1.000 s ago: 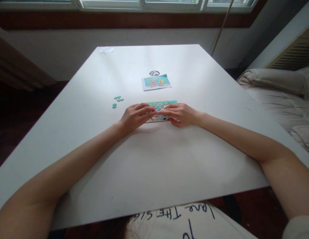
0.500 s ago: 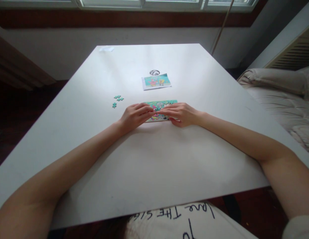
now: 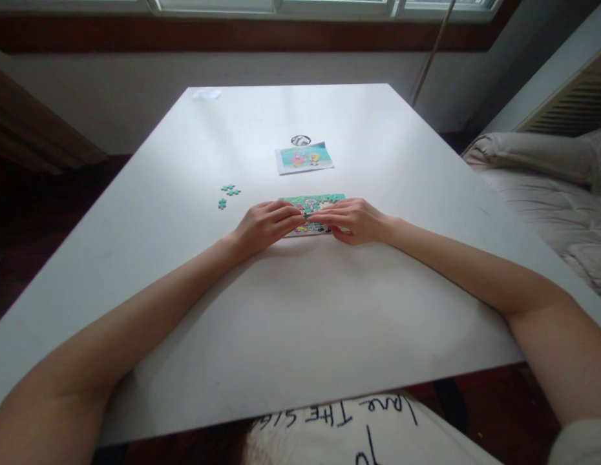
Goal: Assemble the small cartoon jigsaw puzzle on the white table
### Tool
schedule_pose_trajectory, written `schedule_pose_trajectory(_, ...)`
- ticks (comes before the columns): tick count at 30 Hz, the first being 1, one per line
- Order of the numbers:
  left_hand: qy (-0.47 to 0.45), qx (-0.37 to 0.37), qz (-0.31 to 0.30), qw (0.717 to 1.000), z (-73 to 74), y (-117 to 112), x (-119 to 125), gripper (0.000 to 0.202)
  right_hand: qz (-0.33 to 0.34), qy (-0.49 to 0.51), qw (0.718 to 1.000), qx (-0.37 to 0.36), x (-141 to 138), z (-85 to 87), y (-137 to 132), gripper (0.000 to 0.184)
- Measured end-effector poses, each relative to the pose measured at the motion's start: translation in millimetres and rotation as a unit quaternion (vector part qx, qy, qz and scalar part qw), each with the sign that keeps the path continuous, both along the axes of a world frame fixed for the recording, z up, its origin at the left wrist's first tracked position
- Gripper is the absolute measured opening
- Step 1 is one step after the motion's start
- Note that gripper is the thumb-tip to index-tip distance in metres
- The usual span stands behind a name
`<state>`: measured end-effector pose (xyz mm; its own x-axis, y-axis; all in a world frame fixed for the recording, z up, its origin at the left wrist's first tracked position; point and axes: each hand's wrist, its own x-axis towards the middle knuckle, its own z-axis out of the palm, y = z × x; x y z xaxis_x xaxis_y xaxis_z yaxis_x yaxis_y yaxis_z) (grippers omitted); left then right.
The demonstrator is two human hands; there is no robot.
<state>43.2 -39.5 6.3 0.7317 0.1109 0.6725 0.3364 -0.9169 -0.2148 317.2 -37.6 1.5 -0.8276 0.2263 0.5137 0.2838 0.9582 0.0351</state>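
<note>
A jigsaw puzzle with a teal border and a colourful cartoon picture lies on the table in front of me, partly covered by both hands. From its left side, my left hand reaches over it with fingers closed around a small dark green puzzle piece at the tips. My right hand rests over the right part, fingers stretched leftward and the thumb apart below. Its fingertips meet the piece near the left ones. A pale gap shows in the puzzle's upper right part.
Several loose teal puzzle pieces lie left of the puzzle. Behind it are a picture card and a round black-and-white mark or disc. Some white paper lies at the far left corner of the white table. A padded seat stands at right.
The left fingertips have shifted slightly to the right over the puzzle, and the small dark piece shows more clearly between the hands. The loose pieces and card stay put.
</note>
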Motion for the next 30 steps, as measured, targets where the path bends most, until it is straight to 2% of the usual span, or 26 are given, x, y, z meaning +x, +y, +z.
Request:
schedule_pose_trajectory(11, 0.019, 0.043, 0.066, 0.997, 1.9, -1.2, 2.8, 0.016, 0.017, 0.014, 1.0, -0.007, -0.6, 0.5, 0.1, 0.051)
schedule_pose_trajectory(17, -0.003, 0.044, 0.042, 0.998, 1.9, -0.8, 2.8, 0.015, 0.015, 0.016, 1.0, -0.002, -0.9, 1.9, -1.0, 0.046)
schedule_pose_trajectory(30, 0.007, 0.033, 0.055, 0.998, 1.9, -1.3, 2.6, 0.015, 0.009, 0.003, 1.0, 0.005, -0.2, 2.0, -0.5, 0.048)
